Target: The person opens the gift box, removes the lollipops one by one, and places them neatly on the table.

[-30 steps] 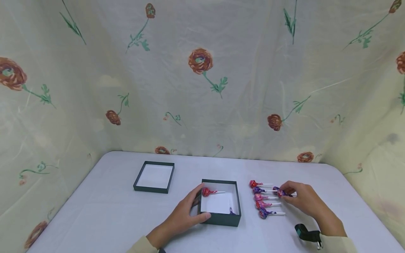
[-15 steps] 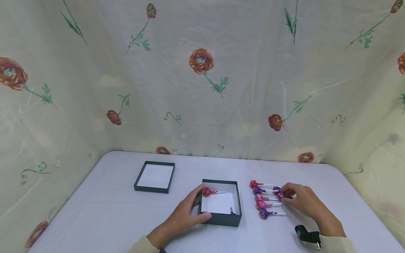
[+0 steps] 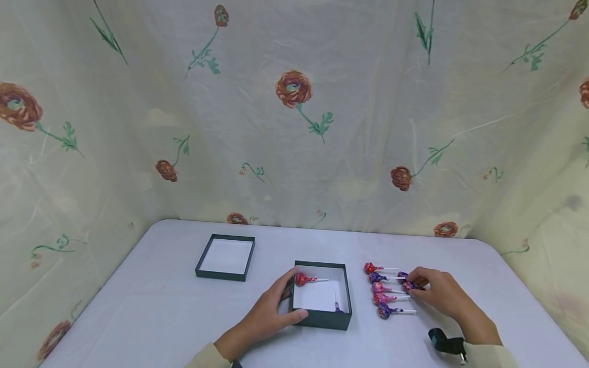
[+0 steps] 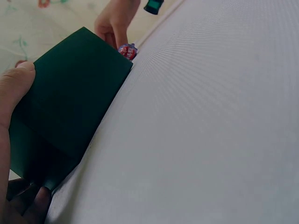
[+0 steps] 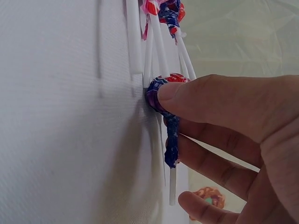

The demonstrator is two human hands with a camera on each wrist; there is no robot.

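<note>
Two lollipops [image 3: 301, 279] lie inside the box [image 3: 322, 319], gripped by the left hand [image 3: 269, 312] at its nine o'clock, with the lid [image 3: 227, 256] off at ten o'clock. Toward three o'clock, the right hand [image 3: 439, 292] pinches a purple-and-red lollipop [image 5: 172, 135] narrowly between thumb and fingers; it and six loose lollipops [image 3: 379, 288] nearby seem left to be boxed.
</note>
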